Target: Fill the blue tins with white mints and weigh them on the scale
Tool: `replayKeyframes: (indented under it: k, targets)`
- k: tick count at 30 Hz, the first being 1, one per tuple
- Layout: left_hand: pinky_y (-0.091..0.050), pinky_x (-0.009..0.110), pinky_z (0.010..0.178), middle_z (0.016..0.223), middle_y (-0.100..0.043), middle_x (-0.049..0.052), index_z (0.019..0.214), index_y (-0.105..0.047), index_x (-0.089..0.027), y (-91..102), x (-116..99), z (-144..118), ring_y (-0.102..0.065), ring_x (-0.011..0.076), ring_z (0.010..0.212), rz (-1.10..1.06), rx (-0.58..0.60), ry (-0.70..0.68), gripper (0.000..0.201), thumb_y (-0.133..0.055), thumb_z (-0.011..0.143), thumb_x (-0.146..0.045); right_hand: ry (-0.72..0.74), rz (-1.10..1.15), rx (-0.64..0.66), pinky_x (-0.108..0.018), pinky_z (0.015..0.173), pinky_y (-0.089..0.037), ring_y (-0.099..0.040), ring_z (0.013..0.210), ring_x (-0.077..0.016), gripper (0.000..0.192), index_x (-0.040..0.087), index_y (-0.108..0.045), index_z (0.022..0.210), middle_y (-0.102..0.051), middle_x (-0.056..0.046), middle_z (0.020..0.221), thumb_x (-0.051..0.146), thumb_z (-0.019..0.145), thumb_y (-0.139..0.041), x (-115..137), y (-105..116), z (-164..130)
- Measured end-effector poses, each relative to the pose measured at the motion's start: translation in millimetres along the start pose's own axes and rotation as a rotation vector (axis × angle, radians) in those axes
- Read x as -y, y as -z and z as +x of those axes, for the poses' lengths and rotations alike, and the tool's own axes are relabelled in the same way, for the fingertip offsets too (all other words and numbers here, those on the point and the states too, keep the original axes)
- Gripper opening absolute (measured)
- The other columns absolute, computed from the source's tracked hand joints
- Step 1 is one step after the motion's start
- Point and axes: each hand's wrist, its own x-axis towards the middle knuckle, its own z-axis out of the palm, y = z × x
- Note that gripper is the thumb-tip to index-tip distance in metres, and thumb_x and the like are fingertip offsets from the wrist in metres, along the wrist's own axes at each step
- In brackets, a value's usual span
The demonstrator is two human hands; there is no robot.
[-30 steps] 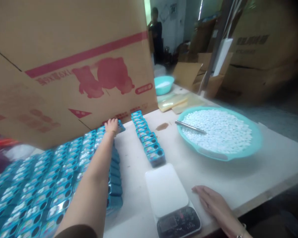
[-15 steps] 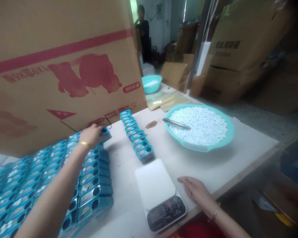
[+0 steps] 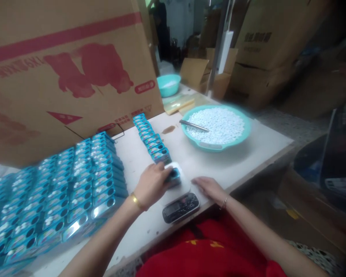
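My left hand point(image 3: 152, 184) is closed around a small blue box point(image 3: 175, 177) at the white plate of a digital scale point(image 3: 181, 207). Whether the box rests on the plate or is just above it, I cannot tell. To the right of the scale, my right hand point(image 3: 210, 189) lies on the table edge with its fingers stretched out, holding nothing. A single line of similar blue boxes point(image 3: 150, 137) runs away behind the scale. On the left stand many more blue boxes point(image 3: 103, 181) in packed rows, several showing white pieces on top.
A turquoise basin point(image 3: 219, 148) full of white pellets, with a metal tube point(image 3: 194, 125) lying in it, stands at the right. A large cardboard box point(image 3: 103, 88) walls off the back left. Further back are a smaller turquoise bowl point(image 3: 168, 90) and plastic bags point(image 3: 180, 105).
My left hand has moved right and nearer, from the packed rows to the scale, bringing a blue box. My right hand stays beside the scale. The camera view has shifted.
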Motion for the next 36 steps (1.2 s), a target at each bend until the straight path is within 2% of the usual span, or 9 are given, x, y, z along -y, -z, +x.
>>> replayKeyframes:
  k: [2,4,7,12,17,21,26,32,36]
  targets:
    - [-0.048,0.036,0.073,0.093,-0.061,0.009,0.116,-0.059,-0.024,0.6,3.5,-6.2,-0.059,0.0226,0.080,-0.036,-0.029,0.004,0.040,-0.057,0.083,-0.046,-0.063,0.196,-0.018,-0.018,0.036,-0.015,-0.031,0.040,-0.0048,0.033,0.013,-0.060,0.073,-0.044,0.004,0.053,0.045,0.073,-0.068,-1.3,6.9,-0.2]
    - [-0.049,0.037,0.078,0.104,-0.060,0.010,0.122,-0.055,-0.023,3.7,8.0,-20.8,-0.060,0.0239,0.088,-0.117,-0.103,0.069,0.048,-0.057,0.082,-0.051,-0.123,0.395,-0.054,-0.018,0.035,-0.028,-0.043,0.046,-0.0073,0.025,0.015,-0.056,0.067,-0.050,0.000,0.060,0.034,0.075,-0.068,1.1,13.8,-3.2]
    - [-0.050,0.034,0.074,0.102,-0.063,0.009,0.113,-0.059,-0.021,-1.8,15.0,-53.4,-0.063,0.0217,0.085,-0.270,-0.186,0.303,0.043,-0.051,0.085,-0.051,-0.167,0.576,-0.095,-0.019,0.051,-0.049,-0.056,0.062,-0.0108,0.013,0.015,-0.058,0.067,-0.055,-0.004,0.071,0.018,0.078,-0.064,8.3,20.6,-12.2]
    - [-0.052,0.034,0.067,0.085,-0.069,0.009,0.097,-0.063,-0.018,-56.3,18.9,-103.4,-0.066,0.0214,0.074,-0.615,-0.092,0.665,0.039,-0.045,0.086,-0.051,-0.186,0.579,-0.091,-0.018,0.065,-0.053,-0.061,0.075,-0.0123,0.005,0.011,-0.065,0.073,-0.060,-0.009,0.078,0.008,0.075,-0.062,13.4,21.5,-24.8]
    - [-0.053,0.034,0.059,0.077,-0.065,0.007,0.106,-0.058,-0.012,-106.7,8.9,-113.0,-0.063,0.0181,0.063,-1.070,-0.118,0.896,0.049,-0.047,0.082,-0.054,-0.125,0.361,-0.022,-0.018,0.057,-0.049,-0.059,0.068,-0.0110,0.008,0.009,-0.067,0.080,-0.062,-0.007,0.077,0.010,0.073,-0.063,12.4,14.3,-18.9]
    - [-0.053,0.030,0.054,0.073,-0.060,0.004,0.106,-0.055,-0.011,-118.6,1.3,-101.6,-0.061,0.0145,0.056,-1.297,-0.130,0.950,0.043,-0.051,0.080,-0.045,-0.139,0.069,0.015,-0.018,0.045,-0.038,-0.051,0.053,-0.0077,0.018,0.009,-0.066,0.084,-0.059,-0.003,0.066,0.008,0.068,-0.059,15.7,1.6,-5.9]
    - [-0.048,0.024,0.043,0.061,-0.055,-0.002,0.105,-0.054,-0.014,-120.3,-3.8,-95.3,-0.057,0.0124,0.045,-1.341,-0.054,0.931,0.036,-0.047,0.082,-0.040,-0.158,-0.245,0.127,-0.019,0.041,-0.027,-0.040,0.044,-0.0059,0.026,0.008,-0.066,0.074,-0.051,0.001,0.051,0.006,0.058,-0.046,27.3,-11.4,-4.3]
    - [-0.042,0.020,0.040,0.052,-0.053,-0.003,0.090,-0.055,-0.015,-119.1,0.7,-118.3,-0.053,0.0116,0.042,-1.218,-0.070,0.933,0.029,-0.043,0.084,-0.041,-0.199,-0.259,0.218,-0.020,0.041,-0.024,-0.038,0.045,-0.0060,0.027,0.009,-0.067,0.075,-0.051,0.001,0.051,0.011,0.057,-0.047,27.6,-30.0,-14.6]
    - [-0.045,0.023,0.043,0.052,-0.053,-0.003,0.095,-0.056,-0.014,-116.3,5.3,-143.3,-0.054,0.0133,0.044,-1.208,-0.089,0.981,0.034,-0.044,0.083,-0.044,-0.219,-0.246,0.302,-0.019,0.042,-0.027,-0.042,0.048,-0.0068,0.025,0.008,-0.065,0.075,-0.054,0.000,0.055,0.010,0.058,-0.048,23.7,-50.7,-9.0]
